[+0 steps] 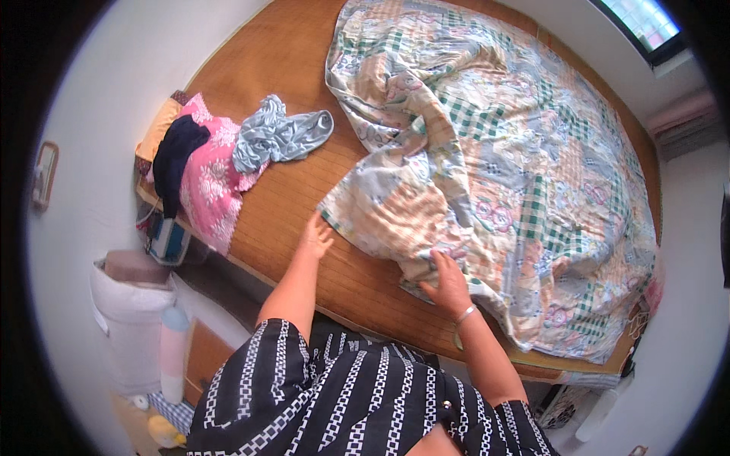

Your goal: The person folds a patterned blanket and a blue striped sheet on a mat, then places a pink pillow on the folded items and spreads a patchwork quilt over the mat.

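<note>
Left hand point(312, 239) pinches a rumpled, floral, green-checked quilt point(498, 171) by its corner; right hand point(450, 286) touches it, grip unclear.

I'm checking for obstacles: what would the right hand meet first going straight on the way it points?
Probably the patchwork cover: its folds lie at the right hand, perhaps already touching; depth is unclear.

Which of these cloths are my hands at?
The patchwork cloth cover with green checks: your left hand and right hand are at its edge. The pale bluish cloth, dark navy cloth and pink floral cloth lie untouched to its left.
</note>
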`<state>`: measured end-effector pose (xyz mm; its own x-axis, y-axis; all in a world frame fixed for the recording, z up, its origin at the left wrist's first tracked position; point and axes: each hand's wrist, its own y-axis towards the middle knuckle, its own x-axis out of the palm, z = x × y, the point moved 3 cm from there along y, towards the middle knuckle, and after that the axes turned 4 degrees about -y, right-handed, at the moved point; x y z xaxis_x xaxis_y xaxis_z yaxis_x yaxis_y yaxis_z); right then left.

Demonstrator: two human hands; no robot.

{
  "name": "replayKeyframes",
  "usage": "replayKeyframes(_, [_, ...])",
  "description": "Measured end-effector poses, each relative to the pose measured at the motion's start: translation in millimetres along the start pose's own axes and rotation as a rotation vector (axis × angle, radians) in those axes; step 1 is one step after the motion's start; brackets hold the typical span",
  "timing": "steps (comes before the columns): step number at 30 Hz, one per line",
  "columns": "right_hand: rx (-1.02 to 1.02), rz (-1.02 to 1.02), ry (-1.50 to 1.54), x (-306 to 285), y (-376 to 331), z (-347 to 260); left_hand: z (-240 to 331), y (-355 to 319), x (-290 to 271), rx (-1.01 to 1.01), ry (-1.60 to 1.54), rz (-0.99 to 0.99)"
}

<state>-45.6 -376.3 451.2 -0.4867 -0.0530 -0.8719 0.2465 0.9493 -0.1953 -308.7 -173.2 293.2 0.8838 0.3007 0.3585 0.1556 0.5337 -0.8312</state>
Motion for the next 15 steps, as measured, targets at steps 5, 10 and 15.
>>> replayKeyframes(5, [0.058,-0.091,-0.338,81,100,-79,17,23,48,-0.199,0.335,-0.339])
replayKeyframes(10, [0.205,-0.061,-0.187,135,150,-48,86,80,58,-0.134,0.503,-0.395])
replayKeyframes(15, [0.100,-0.435,1.280,41,108,-166,175,153,84,-0.162,0.285,-0.288])
